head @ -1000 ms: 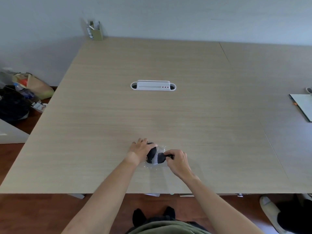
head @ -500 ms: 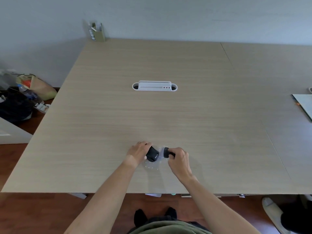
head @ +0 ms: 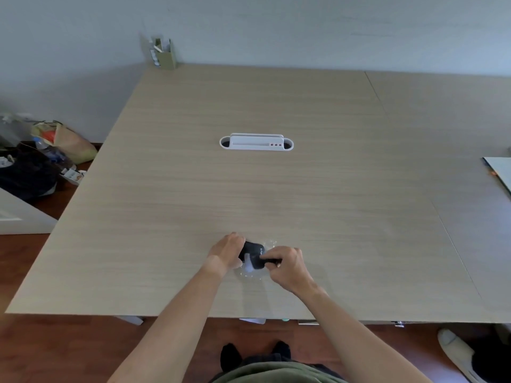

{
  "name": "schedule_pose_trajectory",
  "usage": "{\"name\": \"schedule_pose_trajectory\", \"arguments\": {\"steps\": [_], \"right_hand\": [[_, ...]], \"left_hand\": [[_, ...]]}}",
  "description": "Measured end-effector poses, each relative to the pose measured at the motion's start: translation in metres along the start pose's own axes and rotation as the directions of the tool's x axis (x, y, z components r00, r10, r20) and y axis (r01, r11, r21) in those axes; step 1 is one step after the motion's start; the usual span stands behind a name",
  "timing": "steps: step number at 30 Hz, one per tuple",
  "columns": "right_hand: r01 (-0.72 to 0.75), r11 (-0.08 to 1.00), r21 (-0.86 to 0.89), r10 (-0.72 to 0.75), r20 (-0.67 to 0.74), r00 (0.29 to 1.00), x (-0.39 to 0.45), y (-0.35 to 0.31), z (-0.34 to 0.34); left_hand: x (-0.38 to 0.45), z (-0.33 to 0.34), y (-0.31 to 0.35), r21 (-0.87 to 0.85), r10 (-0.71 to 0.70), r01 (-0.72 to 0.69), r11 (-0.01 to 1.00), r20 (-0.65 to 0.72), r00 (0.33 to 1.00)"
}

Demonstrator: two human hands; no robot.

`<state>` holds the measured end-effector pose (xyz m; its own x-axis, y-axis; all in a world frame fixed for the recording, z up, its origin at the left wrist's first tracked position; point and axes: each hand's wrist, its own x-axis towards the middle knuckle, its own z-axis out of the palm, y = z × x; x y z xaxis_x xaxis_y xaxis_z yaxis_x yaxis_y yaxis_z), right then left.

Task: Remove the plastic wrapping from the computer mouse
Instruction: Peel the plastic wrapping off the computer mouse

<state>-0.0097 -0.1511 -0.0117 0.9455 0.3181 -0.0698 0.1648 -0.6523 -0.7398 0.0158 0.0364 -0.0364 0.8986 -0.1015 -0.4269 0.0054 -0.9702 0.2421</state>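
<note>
At the bottom edge the person's own body is cut off: only a strip of green clothing [head: 276,373] and two dark-socked feet [head: 255,352] on the wood floor show. A light shoe [head: 456,352] at the lower right corner is partly out of frame.

Both bare forearms reach up to the near part of the table [head: 193,205]. The left hand [head: 228,251] curls its fingers around the left end of the black computer mouse [head: 253,254], covering that end. The right hand [head: 287,265] is closed in a pinch at the mouse's right end, where a thin dark bit sticks out past the fingertips; whether it grips the mouse itself or only the film there is hard to tell. The clear plastic wrapping [head: 249,272] is nearly invisible against the wood: a pale crumpled patch shows below the mouse and a faint glint above its right end, so its full outline cannot be made out. The mouse lies low over the tabletop between the two hands, near the front edge.

Further back, at mid-table, sits a white cable port [head: 256,142] set in the surface. A white sheet [head: 502,172] is cut off by the right edge. On the floor at left lie bags [head: 55,145], jumbled and indistinct. At the far left corner by the wall stands a small green holder [head: 165,53]
</note>
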Motion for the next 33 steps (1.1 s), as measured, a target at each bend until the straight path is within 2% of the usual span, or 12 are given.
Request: {"name": "schedule_pose_trajectory", "arguments": {"steps": [2, 7, 12, 16, 18, 21, 23, 24, 27, 29, 31, 33], "right_hand": [[-0.017, 1.000, -0.014, 0.017, 0.023, 1.000, 0.002, 0.003, 0.005], [-0.235, 0.972, 0.028, 0.237, -0.169, 0.957, 0.011, 0.007, 0.002], [-0.049, 0.998, -0.044, 0.049, 0.004, 0.999, 0.012, -0.002, 0.011], [-0.194, 0.981, -0.030, 0.186, -0.169, 0.968, 0.017, 0.009, -0.001], [-0.164, 0.987, -0.002, 0.159, -0.223, 0.962, 0.016, 0.008, -0.006], [-0.049, 0.999, 0.012, 0.050, -0.108, 0.993, 0.016, -0.001, -0.004], [-0.045, 0.999, -0.016, 0.045, -0.012, 0.999, 0.016, -0.001, -0.001], [-0.078, 0.996, -0.029, 0.078, -0.024, 0.997, 0.016, 0.001, -0.002], [-0.239, 0.971, 0.002, 0.234, -0.215, 0.948, 0.019, 0.008, -0.009], [-0.257, 0.965, 0.057, 0.263, -0.264, 0.928, 0.019, 0.008, -0.014], [-0.242, 0.964, 0.112, 0.261, -0.206, 0.943, 0.020, 0.002, -0.016], [-0.252, 0.957, 0.145, 0.265, -0.078, 0.961, 0.020, -0.002, -0.014]], "left_hand": [[0.000, -0.002, 0.002, -0.008, -0.011, 0.011, 1.000, 0.005, 1.000], [-0.001, -0.001, 0.003, -0.022, -0.063, 0.064, 0.998, 0.024, 0.998], [-0.002, -0.001, 0.004, -0.062, -0.068, 0.068, 0.996, -0.008, 0.998], [-0.002, -0.005, 0.007, -0.040, -0.096, 0.098, 0.994, 0.035, 0.995], [-0.002, -0.006, 0.008, -0.041, -0.104, 0.105, 0.994, 0.039, 0.994], [0.000, -0.006, 0.009, -0.056, -0.095, 0.096, 0.994, 0.022, 0.995], [0.001, -0.007, 0.009, -0.043, -0.091, 0.091, 0.995, 0.013, 0.996], [0.001, -0.008, 0.010, -0.025, -0.094, 0.094, 0.995, 0.027, 0.995], [0.003, -0.009, 0.011, 0.062, -0.092, 0.088, 0.994, 0.065, 0.994], [0.004, -0.008, 0.011, 0.129, -0.064, 0.055, 0.990, 0.068, 0.996], [0.005, -0.007, 0.012, 0.182, -0.020, 0.010, 0.983, 0.054, 0.998], [0.005, -0.007, 0.014, 0.203, 0.021, -0.027, 0.979, 0.033, 0.999]]}}
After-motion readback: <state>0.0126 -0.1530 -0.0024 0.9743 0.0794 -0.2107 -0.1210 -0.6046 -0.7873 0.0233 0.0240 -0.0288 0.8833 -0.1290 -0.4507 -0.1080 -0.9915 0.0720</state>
